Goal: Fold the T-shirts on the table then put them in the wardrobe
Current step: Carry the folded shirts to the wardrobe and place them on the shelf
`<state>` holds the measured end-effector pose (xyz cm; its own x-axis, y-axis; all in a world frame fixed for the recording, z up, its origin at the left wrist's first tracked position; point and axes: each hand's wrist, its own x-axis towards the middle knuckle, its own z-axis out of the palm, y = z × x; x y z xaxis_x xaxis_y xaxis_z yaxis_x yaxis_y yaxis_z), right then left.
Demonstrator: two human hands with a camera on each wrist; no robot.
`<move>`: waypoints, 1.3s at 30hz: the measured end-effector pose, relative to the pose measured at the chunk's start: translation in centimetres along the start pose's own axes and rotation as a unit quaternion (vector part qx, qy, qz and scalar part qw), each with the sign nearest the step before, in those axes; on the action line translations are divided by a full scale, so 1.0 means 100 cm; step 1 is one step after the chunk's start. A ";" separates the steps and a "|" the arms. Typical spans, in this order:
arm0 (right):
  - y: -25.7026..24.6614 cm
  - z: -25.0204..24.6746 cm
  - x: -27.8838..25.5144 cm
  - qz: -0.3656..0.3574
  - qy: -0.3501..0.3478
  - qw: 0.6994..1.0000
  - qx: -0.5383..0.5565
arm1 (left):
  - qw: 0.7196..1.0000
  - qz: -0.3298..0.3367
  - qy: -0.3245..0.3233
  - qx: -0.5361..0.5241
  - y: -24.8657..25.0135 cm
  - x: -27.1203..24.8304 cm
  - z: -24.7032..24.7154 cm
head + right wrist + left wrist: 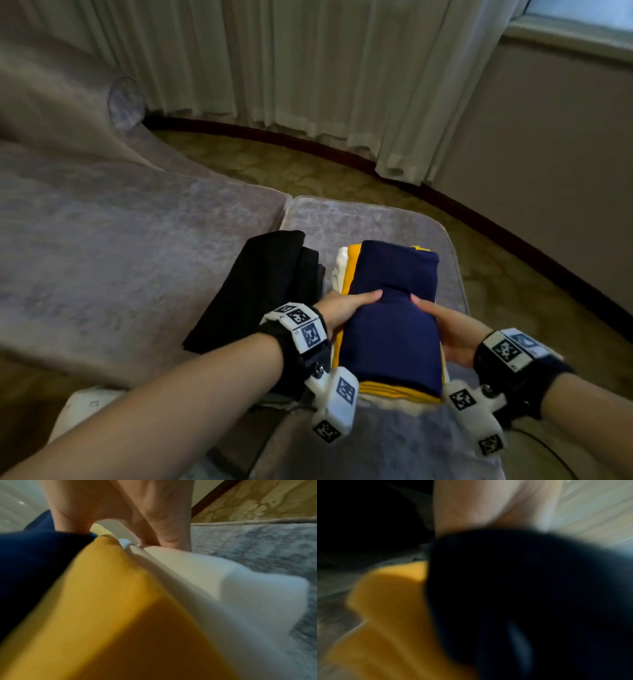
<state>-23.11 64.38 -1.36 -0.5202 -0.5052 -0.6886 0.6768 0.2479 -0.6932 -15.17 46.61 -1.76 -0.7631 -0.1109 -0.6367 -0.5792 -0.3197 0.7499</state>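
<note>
Head view: stack of folded T-shirts, navy shirt [394, 308] on top, yellow shirt [346, 274] under it, white shirt [339, 270] at the bottom, sitting on a grey upholstered surface [359, 216]. Left hand [342, 308] clamps the stack's left side, thumb on the navy top; right hand [445, 329] clamps the right side, thumb also on top. Fingers of both hands curl round the stack edges and go under, mostly hidden. A separate pile of black folded clothes [260, 284] lies just beside the stack on its left, untouched. Curtain [308, 68] and patterned carpet [274, 161] behind. No wardrobe in view.

Left wrist view: blurred. Navy fabric [522, 601] fills the middle, yellow layer [388, 608] beside it, part of the left hand [471, 504] above the navy. Finger pose not readable here.

Right wrist view: the right hand [120, 507] wraps the stack edge, thumb on navy [34, 554], fingers [164, 527] down past the yellow [111, 601] and white [223, 581] layers toward the grey surface [257, 545].

Judgement: folding of this stack looks finished; step in hand is picking it up for the wardrobe. Next move needs even squeeze from both sides and a level lift so the layers don't slide or unfold, then a turn to find the wardrobe. Black pile likely remains for another trip.
</note>
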 end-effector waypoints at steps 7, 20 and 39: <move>0.043 -0.008 0.038 0.053 -0.034 0.997 -0.038 | 0.976 0.060 0.053 0.201 0.007 0.012 -0.016; 0.048 -0.023 0.048 0.069 -0.075 0.995 0.005 | 0.947 0.065 0.302 0.090 0.032 -0.013 -0.185; 0.040 0.003 0.080 0.026 -0.065 0.996 0.055 | 0.985 -0.121 0.113 0.047 -0.018 0.012 -0.186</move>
<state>-24.38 61.09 -9.55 -0.4156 -0.5977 -0.6855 0.7579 0.1891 -0.6244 -9.71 29.61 -7.24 -0.5218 -0.2529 -0.8147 -0.7686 -0.2751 0.5776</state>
